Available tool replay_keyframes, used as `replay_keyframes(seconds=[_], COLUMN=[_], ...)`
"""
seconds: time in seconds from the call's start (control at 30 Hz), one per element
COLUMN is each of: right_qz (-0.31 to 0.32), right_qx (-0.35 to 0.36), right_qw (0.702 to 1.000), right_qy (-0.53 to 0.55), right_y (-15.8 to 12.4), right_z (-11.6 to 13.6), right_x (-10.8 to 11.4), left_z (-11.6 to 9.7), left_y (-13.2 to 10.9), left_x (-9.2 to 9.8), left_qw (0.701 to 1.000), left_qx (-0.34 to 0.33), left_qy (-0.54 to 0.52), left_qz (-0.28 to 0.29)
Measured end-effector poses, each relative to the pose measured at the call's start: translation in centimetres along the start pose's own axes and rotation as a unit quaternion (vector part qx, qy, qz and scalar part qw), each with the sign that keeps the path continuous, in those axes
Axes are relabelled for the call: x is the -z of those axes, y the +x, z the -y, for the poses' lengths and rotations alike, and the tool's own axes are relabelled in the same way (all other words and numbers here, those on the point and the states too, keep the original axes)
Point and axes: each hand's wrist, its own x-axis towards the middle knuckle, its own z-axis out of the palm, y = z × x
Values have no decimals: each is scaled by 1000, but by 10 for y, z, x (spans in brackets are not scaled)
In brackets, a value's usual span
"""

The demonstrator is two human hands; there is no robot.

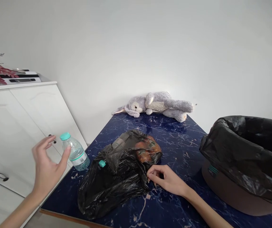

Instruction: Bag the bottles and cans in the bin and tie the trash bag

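Note:
My left hand (47, 161) is raised at the left with thumb and fingers apart, nothing between them. Just beyond it a clear plastic bottle (76, 152) with a turquoise cap stands on the table's left edge. A thin black plastic bag (112, 186) lies crumpled in the middle, and orange-brown round things (147, 150) show through its far right part. A small turquoise cap (102, 163) pokes out on its left side. Pinched at the bag's right edge is my right hand (163, 179), its fingers closed on the plastic.
A bin (233, 190) lined with a black bag stands at the right of the dark blue marbled table (173, 209). Against the wall at the far end lies a grey plush rabbit (159, 104). White cabinets (19, 126) stand along the left.

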Motion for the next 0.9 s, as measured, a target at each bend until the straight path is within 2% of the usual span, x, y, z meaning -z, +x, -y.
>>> replay_keyframes(seconds=[0.03, 0.07, 0.13, 0.2, 0.27, 0.4, 0.6, 0.73, 0.8, 0.9], right_qz=[0, 1, 2, 3, 5, 4, -1, -8, -38, -153], right_qx=[-1, -1, -2, -5, -7, -9, -1, 11, 23, 58], right_qw=[1000, 1000, 1000, 1000, 1000, 1000, 1000, 1000, 999, 984], right_qy=[-2, -4, -6, -5, -1, 1, -4, -8, -16, -70], right_y=[0, 0, 1, 1, 1, 0, 1, 1, -1, -4], right_z=[0, -1, -1, -1, 0, 0, 0, -2, -4, -8], right_x=[0, 0, 0, 1, 1, 1, 1, 1, -1, -3], left_z=[-6, -13, -25, -33, -33, -22, -17, -22, -26, -34], left_y=[-6, -13, -30, -49, -65, -79, -68, -63, -62, -62], left_x=[2, 3, 2, -5, -17, -40, -61, -79, -90, -110], left_qw=[997, 986, 948, 913, 907, 903, 911, 914, 916, 922], left_qx=[-81, -165, -289, -329, -314, -301, -266, -225, -215, -210], left_qy=[14, 14, 5, 15, 57, 116, 156, 139, 111, 90], left_qz=[-13, 10, 134, 242, 276, 284, 274, 308, 320, 312])
